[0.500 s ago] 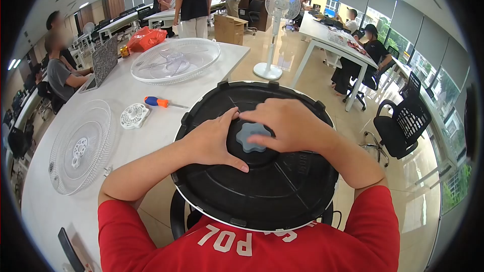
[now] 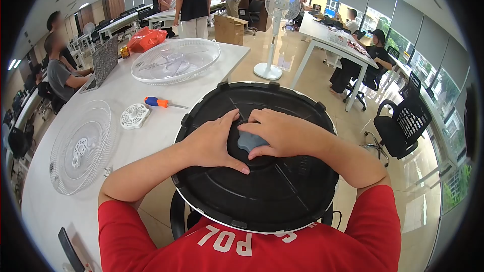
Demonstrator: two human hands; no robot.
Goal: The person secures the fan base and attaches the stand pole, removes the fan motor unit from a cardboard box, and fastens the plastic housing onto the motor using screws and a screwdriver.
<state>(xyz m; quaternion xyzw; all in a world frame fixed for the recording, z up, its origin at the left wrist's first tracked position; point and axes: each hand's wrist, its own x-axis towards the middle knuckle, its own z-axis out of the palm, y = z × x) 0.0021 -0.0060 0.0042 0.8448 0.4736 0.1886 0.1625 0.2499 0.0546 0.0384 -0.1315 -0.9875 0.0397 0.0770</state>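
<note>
A round black fan base [image 2: 212, 191] with a white rim is tipped toward me at my chest, its underside facing up. At its centre is a grey lobed knob [image 2: 247, 142]. My right hand [image 2: 277, 133] has its fingers and thumb closed around this knob. Beside the knob, my left hand [image 2: 214, 141] rests on the black underside, thumb and fingers spread apart. On the table to the left lie an orange and blue screwdriver [image 2: 157, 102] and a round white plastic part [image 2: 134, 116].
The white table [image 2: 126, 156] holds a clear fan grille [image 2: 80, 146], another grille with clear blades [image 2: 176, 63], an open laptop [image 2: 103, 63] and a red plastic bag [image 2: 146, 39]. A standing fan [image 2: 272, 35] and an office chair [image 2: 401, 121] are beyond. Several people sit or stand around the room.
My right hand has closed around the grey knob, where its fingers were stretched over it before. The left hand and the base have stayed in place.
</note>
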